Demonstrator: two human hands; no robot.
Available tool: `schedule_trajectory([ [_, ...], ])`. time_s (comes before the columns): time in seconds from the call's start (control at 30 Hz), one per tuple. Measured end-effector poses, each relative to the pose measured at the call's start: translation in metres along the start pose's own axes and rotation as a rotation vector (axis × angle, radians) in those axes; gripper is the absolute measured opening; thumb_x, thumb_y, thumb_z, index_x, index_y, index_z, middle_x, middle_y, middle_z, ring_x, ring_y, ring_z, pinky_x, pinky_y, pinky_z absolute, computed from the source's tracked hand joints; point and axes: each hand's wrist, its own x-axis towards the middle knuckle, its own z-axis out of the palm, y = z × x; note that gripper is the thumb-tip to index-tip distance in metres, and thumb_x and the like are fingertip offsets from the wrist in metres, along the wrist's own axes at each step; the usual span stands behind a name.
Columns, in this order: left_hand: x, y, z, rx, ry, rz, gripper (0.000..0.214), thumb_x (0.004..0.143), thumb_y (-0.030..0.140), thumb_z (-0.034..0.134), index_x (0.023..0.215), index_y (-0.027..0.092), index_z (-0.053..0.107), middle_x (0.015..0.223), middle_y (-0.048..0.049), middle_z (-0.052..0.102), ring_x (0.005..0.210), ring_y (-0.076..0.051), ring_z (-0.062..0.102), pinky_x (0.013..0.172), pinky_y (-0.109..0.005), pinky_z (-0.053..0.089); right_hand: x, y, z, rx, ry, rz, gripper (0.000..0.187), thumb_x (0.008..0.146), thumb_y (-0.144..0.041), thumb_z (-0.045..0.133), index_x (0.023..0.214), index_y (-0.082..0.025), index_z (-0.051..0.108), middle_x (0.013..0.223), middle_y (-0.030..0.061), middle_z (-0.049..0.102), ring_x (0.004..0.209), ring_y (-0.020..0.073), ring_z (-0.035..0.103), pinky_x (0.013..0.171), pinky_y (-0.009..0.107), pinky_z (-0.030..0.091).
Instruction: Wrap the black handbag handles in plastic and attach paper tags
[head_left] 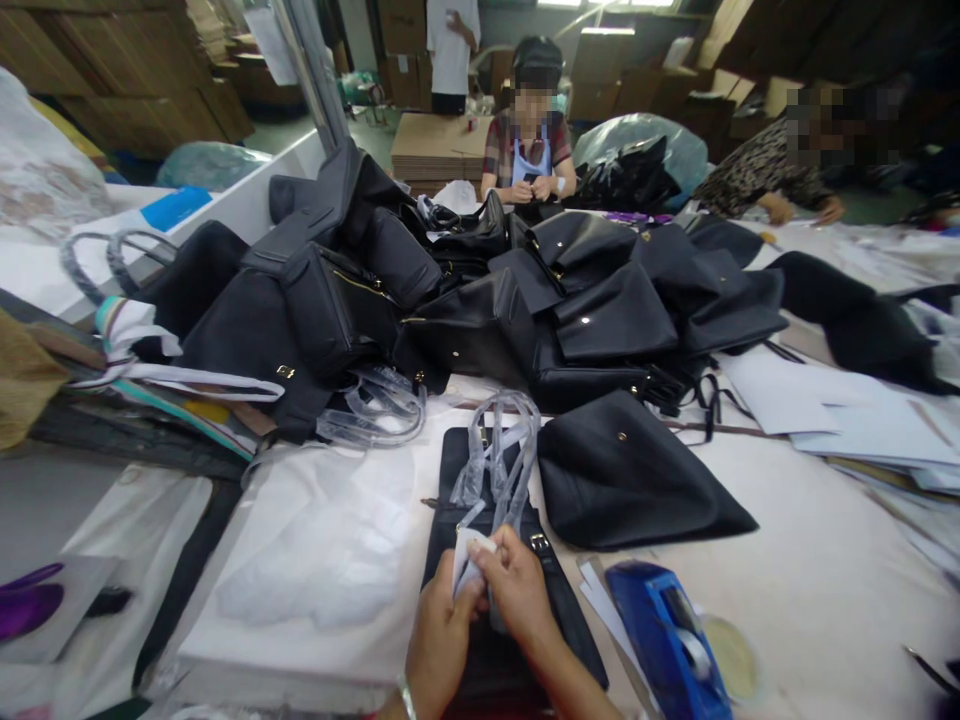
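Left hand (441, 625) and right hand (519, 588), grip closed, pinch a white tag (463, 562) over the black bag (564, 605).

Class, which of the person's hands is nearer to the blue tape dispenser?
Right. The right hand is left of the blue tape dispenser; the left hand is farther left.

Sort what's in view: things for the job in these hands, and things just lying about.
Likely in the job: white tag in left hand and right hand, black bag beneath, wrapped straps.

Seemingly lying about: blue tape dispenser (untouched), white papers, cardboard boxes.
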Motion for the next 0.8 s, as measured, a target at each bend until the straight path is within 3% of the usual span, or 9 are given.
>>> schedule_trajectory([
  [0.17,0.012,-0.004,-0.006,-0.284,-0.119,-0.120,0.031,0.084,0.038,0.056,0.104,0.015,0.059,0.079,-0.0030,0.067,0.058,-0.012,0.059,0.054,-0.022,0.045,0.002,-0.008,-0.024,0.156,-0.362,-0.020,0.023,0.083,-0.041,0.058,0.087,-0.019,0.054,0.067,-0.0028,0.059,0.060,0.0121,0.055,0.052,0.020,0.041],
  [0.27,0.013,-0.003,-0.011,-0.316,-0.172,-0.134,0.030,0.084,0.036,0.056,0.104,0.014,0.059,0.081,-0.0040,0.068,0.058,-0.012,0.060,0.054,-0.021,0.044,0.004,-0.012,-0.035,0.198,-0.460,-0.041,0.025,0.085,-0.041,0.055,0.099,-0.019,0.056,0.073,-0.0018,0.059,0.064,0.0126,0.056,0.052,0.021,0.043],
  [0.4,0.010,0.001,-0.009,-0.187,-0.189,-0.073,0.029,0.085,0.037,0.053,0.104,0.016,0.060,0.086,-0.0052,0.069,0.066,-0.016,0.063,0.061,-0.025,0.048,0.005,-0.008,-0.034,0.092,-0.353,-0.039,0.022,0.085,-0.040,0.055,0.083,-0.018,0.057,0.067,-0.0025,0.057,0.059,0.0115,0.054,0.050,0.020,0.041],
  [0.57,0.004,0.003,0.005,-0.003,-0.042,-0.003,0.030,0.088,0.041,0.048,0.108,0.020,0.057,0.097,-0.0054,0.068,0.085,-0.020,0.065,0.076,-0.030,0.050,0.002,-0.002,-0.029,-0.029,-0.185,-0.055,0.023,0.085,-0.039,0.056,0.073,-0.019,0.053,0.058,-0.0048,0.055,0.051,0.0096,0.049,0.047,0.019,0.036],
  [0.7,0.004,-0.002,0.015,0.001,0.086,0.049,0.026,0.089,0.042,0.048,0.102,0.021,0.054,0.094,-0.0053,0.070,0.083,-0.020,0.066,0.074,-0.029,0.050,0.001,0.001,-0.023,-0.011,-0.122,-0.027,0.023,0.083,-0.038,0.057,0.071,-0.019,0.051,0.054,-0.0050,0.056,0.047,0.0096,0.050,0.046,0.020,0.036],
  [0.8,0.005,-0.007,0.014,0.099,0.073,0.114,0.020,0.091,0.039,0.044,0.094,0.022,0.053,0.084,-0.0020,0.069,0.076,-0.017,0.065,0.069,-0.026,0.048,0.002,0.004,-0.015,0.098,-0.086,0.067,0.026,0.080,-0.042,0.059,0.070,-0.020,0.049,0.052,-0.0056,0.054,0.043,0.0102,0.050,0.042,0.020,0.035],
])
